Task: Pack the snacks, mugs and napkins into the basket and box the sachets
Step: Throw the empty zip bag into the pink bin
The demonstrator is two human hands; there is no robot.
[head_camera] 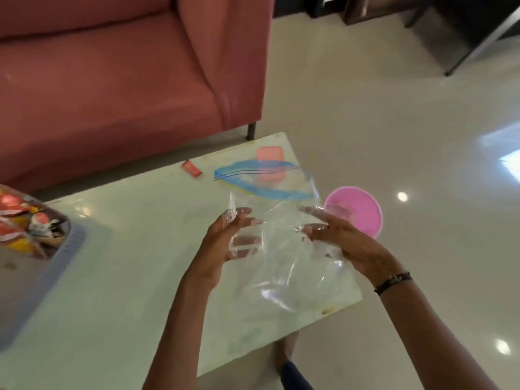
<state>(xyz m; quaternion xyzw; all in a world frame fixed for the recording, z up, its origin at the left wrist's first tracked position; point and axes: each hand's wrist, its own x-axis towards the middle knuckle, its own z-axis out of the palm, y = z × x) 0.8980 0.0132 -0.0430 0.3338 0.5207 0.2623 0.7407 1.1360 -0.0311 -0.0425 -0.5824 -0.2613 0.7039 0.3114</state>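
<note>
A clear zip bag [281,249] with a blue zip strip at its far end is held above the white table [135,263], its mouth gaping open. My left hand [228,243] grips the bag's left side with curled fingers. My right hand [340,243] holds the right side, with plastic lying over its fingertips. A single red sachet [192,168] lies near the table's far edge. At the left edge of view, a grey-blue basket [71,243] holds several colourful snack packets [22,220].
A flat pink rectangular piece [269,154] lies on the table's far right corner, partly behind the bag. A pink bowl [357,209] sits on the glossy floor right of the table. A red sofa [112,80] stands beyond the table.
</note>
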